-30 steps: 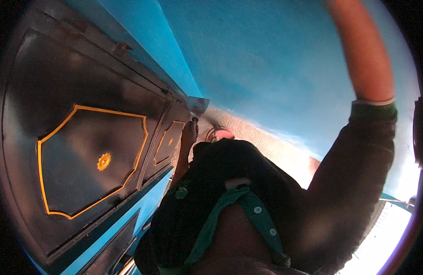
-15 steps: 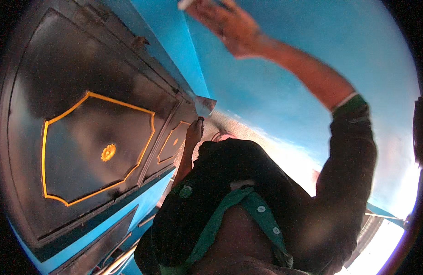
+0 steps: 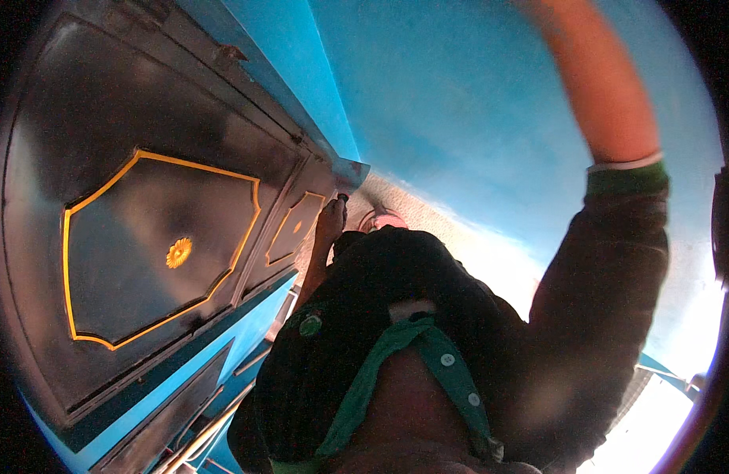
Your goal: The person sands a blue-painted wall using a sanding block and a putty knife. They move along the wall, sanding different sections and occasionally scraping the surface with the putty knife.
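At the middle of the view, beside the dark door, my left hand [image 3: 328, 225] is closed around the dark handle of what looks like a wide putty knife [image 3: 351, 175]. Its flat blade stands above the fist and mirrors the blue of the wall. My right forearm [image 3: 605, 87] is raised in front of the blue wall [image 3: 451, 95] and runs out over the top edge. The right hand itself is cut off, so its fingers and anything in them are hidden.
A dark door [image 3: 88, 110] with yellow trim and a gold flower [image 3: 178, 253] takes up the left side. Below it are several pale poles [image 3: 198, 442]. Beyond my torso lie speckled ground [image 3: 412, 207] and a pink rounded thing [image 3: 389, 219]. Bright light enters at lower right.
My right hand, which held a flat reddish-brown piece against the wall, has swept up and right out of view. My left hand stays nearly in place with the putty knife.
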The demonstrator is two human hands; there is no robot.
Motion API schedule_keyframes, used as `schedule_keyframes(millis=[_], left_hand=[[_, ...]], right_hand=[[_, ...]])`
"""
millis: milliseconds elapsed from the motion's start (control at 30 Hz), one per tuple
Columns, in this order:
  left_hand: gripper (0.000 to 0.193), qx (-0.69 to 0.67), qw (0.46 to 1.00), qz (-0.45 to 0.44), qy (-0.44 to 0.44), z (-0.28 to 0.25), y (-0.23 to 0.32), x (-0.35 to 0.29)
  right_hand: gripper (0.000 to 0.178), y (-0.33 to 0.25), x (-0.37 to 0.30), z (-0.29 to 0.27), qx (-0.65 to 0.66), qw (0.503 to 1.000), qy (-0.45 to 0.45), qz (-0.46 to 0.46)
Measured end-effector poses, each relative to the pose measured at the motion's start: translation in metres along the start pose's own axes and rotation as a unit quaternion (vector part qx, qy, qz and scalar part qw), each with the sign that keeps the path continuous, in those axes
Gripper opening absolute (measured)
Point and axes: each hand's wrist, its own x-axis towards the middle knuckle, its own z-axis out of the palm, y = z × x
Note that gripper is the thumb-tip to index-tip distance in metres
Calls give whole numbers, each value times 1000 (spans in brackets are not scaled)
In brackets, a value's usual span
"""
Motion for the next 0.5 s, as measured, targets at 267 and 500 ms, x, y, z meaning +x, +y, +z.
schedule_keyframes(millis=[267, 500], left_hand=[[31, 52, 985, 153, 58, -5, -4, 9], [38, -156, 984, -78, 34, -23, 18, -13]], right_hand=[[102, -123, -236, 43, 73, 963, -135, -223], [87, -53, -160, 14, 92, 968, -137, -191]])
